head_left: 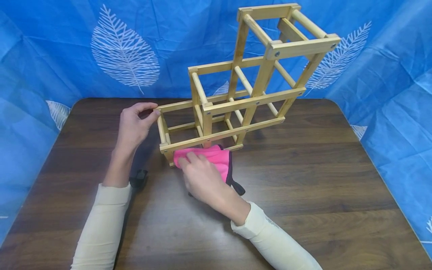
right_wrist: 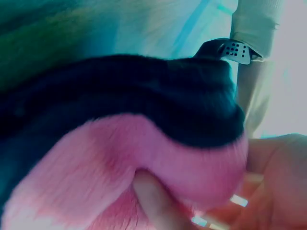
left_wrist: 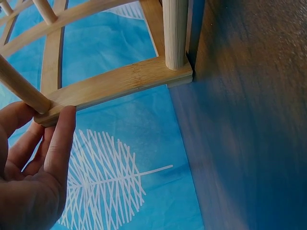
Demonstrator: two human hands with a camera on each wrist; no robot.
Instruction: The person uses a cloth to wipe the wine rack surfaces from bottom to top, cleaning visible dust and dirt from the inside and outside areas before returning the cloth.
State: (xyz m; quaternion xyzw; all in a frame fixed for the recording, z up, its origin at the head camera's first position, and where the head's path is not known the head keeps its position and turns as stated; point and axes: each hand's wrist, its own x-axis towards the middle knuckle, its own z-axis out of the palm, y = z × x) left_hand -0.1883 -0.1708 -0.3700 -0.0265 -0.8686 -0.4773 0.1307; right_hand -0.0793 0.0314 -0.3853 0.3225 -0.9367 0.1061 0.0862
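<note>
A stepped, pale wooden rack (head_left: 258,102) of slats and round dowels stands toward the back of the table. My left hand (head_left: 133,125) pinches its low left corner; in the left wrist view, thumb and fingers lie about the end of a flat slat (left_wrist: 120,80), beside a dowel. With my right hand (head_left: 202,178) I hold a pink cloth (head_left: 221,165) with black edging against the rack's lower front, near the left end. The fluffy pink cloth (right_wrist: 115,148) bunches around a fingertip in the right wrist view, hiding part of that hand.
The dark wood-grain table (head_left: 303,180) extends to the right and in front of the rack. Behind it hangs a blue curtain (head_left: 182,45) with white leaf prints. A black strap (head_left: 139,178) shows by my left wrist. The rack's tallest tier rises at the right.
</note>
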